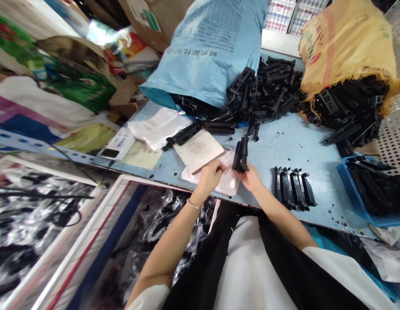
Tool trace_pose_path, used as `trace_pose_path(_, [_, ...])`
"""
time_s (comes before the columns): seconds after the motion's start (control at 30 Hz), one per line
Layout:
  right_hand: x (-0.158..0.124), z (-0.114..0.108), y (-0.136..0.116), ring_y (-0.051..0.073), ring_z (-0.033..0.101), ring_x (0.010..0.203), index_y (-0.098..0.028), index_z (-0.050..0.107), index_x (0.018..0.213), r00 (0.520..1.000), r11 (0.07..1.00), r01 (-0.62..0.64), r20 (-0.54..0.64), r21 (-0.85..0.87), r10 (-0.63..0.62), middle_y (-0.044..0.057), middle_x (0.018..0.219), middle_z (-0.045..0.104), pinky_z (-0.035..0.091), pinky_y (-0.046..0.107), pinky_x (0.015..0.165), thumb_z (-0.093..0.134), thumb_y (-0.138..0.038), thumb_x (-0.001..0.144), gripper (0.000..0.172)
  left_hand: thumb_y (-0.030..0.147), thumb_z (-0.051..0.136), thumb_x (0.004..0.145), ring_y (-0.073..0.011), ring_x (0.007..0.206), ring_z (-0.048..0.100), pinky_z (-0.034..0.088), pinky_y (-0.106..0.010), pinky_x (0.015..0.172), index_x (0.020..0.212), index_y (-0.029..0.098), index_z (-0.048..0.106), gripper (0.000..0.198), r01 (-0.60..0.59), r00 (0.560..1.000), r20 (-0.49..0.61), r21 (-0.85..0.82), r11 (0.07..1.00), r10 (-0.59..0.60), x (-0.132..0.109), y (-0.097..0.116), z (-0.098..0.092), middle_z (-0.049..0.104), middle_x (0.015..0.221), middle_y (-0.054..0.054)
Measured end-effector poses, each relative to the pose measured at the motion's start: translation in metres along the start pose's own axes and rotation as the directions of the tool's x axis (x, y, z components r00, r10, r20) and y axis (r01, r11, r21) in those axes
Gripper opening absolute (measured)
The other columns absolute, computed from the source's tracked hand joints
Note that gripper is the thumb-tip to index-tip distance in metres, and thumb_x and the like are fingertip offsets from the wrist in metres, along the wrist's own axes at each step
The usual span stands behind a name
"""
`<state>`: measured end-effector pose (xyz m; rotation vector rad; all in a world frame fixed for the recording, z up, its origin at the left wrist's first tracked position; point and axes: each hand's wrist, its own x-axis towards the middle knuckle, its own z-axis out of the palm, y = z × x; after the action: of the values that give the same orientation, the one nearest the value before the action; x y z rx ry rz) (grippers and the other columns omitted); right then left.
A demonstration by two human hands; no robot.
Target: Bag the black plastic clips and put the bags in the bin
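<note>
My right hand [250, 177] is closed around a couple of slim black plastic parts [241, 155], held upright above the table edge. To its left, my left hand [213, 174] is pinched at the edge of a clear plastic bag [230, 183]; the exact grip is hard to see. More of this thin clear plastic lies flat under both hands. A square beige board [200, 151] rests just beyond my left hand. Right of my right hand, several black plastic parts [294, 188] lie side by side in a row on the blue table [267, 148].
A blue sack [215, 47] and a yellow sack [348, 43] spill black parts [271, 90] across the back. More fill a blue basket [345, 183] at right. White plastic bags [159, 127] lie at left. Below stand crates of bagged black items [161, 215].
</note>
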<state>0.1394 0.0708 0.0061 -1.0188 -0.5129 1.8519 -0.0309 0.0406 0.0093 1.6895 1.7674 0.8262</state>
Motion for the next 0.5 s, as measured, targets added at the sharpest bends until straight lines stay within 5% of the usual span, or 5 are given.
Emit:
trace_pose_path(0.1, [-0.010, -0.006, -0.002, 0.013, 0.060, 0.070, -0.021, 0.064, 0.080, 0.999, 0.998, 0.043, -0.005, -0.041, -0.043, -0.003, 0.074, 0.064, 0.052, 0.023, 0.070, 0.068, -0.027, 0.083, 0.007, 0.002, 0.044, 0.085, -0.0286, 0.106, 0.066, 0.054, -0.043, 0.093, 0.091, 0.015, 0.072, 0.032, -0.159, 0.987, 0.025, 0.333, 0.930, 0.160, -0.009, 0.003, -0.017, 0.072, 0.104, -0.016])
trace_pose_path(0.2, [-0.035, -0.029, -0.010, 0.012, 0.053, 0.060, -0.019, 0.067, 0.085, 0.976, 0.993, -0.099, 0.187, -0.065, 0.109, -0.003, 0.070, 0.061, 0.051, 0.024, 0.062, 0.072, -0.032, 0.081, 0.015, 0.005, 0.043, 0.087, -0.0291, 0.114, 0.065, 0.055, -0.044, 0.099, 0.115, 0.013, 0.071, 0.040, -0.187, 0.982, 0.068, 0.365, 0.912, 0.174, -0.007, 0.000, -0.027, 0.067, 0.125, -0.017])
trace_pose_path(0.3, [-0.055, -0.051, -0.009, 0.008, 0.033, 0.046, -0.014, 0.069, 0.092, 0.813, 0.915, -0.382, 0.423, -0.128, 0.399, -0.004, 0.058, 0.050, 0.040, 0.021, 0.043, 0.065, -0.042, 0.087, 0.028, 0.009, 0.044, 0.089, -0.0262, 0.125, 0.062, 0.052, -0.041, 0.109, 0.130, 0.015, 0.064, 0.046, -0.218, 0.976, 0.068, 0.216, 0.952, 0.208, -0.001, -0.003, -0.027, 0.061, 0.138, -0.014])
trace_pose_path(0.4, [-0.056, -0.057, 0.002, 0.007, 0.019, 0.044, -0.012, 0.068, 0.096, 0.693, 0.839, -0.527, 0.503, -0.134, 0.516, -0.007, 0.056, 0.041, 0.024, 0.016, 0.034, 0.056, -0.044, 0.093, 0.034, 0.009, 0.041, 0.092, -0.0249, 0.133, 0.057, 0.047, -0.043, 0.116, 0.136, 0.014, 0.061, 0.048, -0.268, 0.963, 0.048, 0.126, 0.955, 0.264, -0.010, 0.002, -0.021, 0.059, 0.141, -0.014])
trace_pose_path(0.5, [-0.045, -0.051, 0.013, 0.006, 0.018, 0.043, -0.015, 0.065, 0.093, 0.783, 0.881, -0.447, 0.407, -0.158, 0.470, -0.007, 0.058, 0.042, 0.024, 0.014, 0.035, 0.055, -0.047, 0.094, 0.034, 0.010, 0.037, 0.097, -0.0236, 0.136, 0.055, 0.047, -0.043, 0.117, 0.140, 0.014, 0.056, 0.048, -0.360, 0.931, 0.075, 0.025, 0.933, 0.357, -0.036, 0.018, -0.011, 0.058, 0.143, -0.016])
